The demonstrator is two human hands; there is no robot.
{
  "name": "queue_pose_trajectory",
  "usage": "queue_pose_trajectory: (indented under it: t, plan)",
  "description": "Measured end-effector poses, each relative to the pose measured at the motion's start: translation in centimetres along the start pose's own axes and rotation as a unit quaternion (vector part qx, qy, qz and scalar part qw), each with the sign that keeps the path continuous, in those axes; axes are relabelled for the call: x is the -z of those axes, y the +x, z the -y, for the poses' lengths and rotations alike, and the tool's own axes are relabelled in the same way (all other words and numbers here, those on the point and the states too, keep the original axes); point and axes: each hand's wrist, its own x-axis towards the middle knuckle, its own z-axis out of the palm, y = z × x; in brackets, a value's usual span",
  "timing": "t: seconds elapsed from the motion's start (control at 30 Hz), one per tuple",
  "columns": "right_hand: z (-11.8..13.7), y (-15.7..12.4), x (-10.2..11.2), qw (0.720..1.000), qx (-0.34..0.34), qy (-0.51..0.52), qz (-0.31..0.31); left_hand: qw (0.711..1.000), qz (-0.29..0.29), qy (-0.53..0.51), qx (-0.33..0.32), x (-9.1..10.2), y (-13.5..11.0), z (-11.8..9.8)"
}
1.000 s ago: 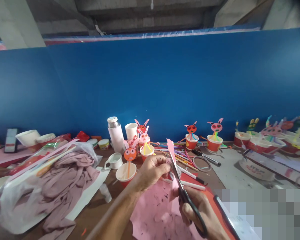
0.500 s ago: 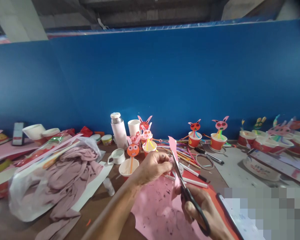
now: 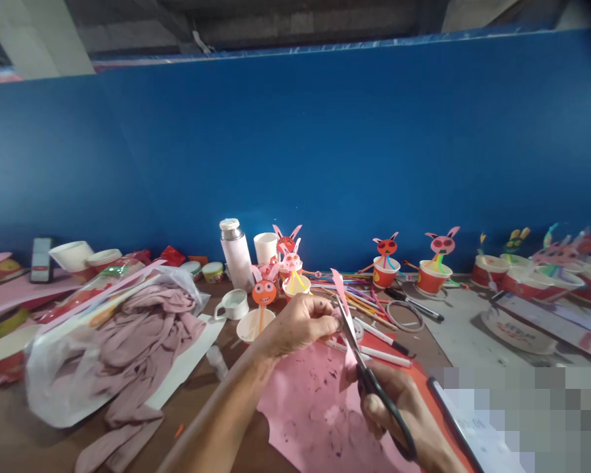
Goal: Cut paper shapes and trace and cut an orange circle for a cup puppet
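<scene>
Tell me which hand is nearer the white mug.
Left: the left hand is right of the white mug; the right hand, holding scissors, is farther right and nearer the camera.

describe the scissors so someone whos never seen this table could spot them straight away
Below the big blue panel, find the large pink sheet with dark specks. Just over it, the right hand grips the scissors, blades slanting toward the left hand. Unlike the white pens lying nearby, they have black looped handles and metal blades.

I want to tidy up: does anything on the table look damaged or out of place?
Yes: the pink sheet beneath the scissors has dark marks and an uneven edge; a stray orange scrap lies near the mauve cloth.
</scene>
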Motion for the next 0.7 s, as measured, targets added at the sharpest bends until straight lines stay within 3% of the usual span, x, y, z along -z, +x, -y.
queue_pose_trajectory:
  t: [0.3, 0.47, 0.7]
  plan:
    - [0.0, 0.1, -0.1, 1.0, 0.008, 0.002, -0.001, 1.0, 0.003, -0.014, 0.013, -0.1, -0.1, -0.4]
    - [-0.3, 0.3, -0.3, 0.998, 0.009, 0.028, -0.052, 0.999, 0.002, -0.034, 0.01, -0.7, -0.1, -0.3]
    - [0.1, 0.1, -0.7, 0.994, 0.031, 0.038, -0.098, 0.997, -0.046, -0.054, -0.018, -2.2, 0.0, 0.3]
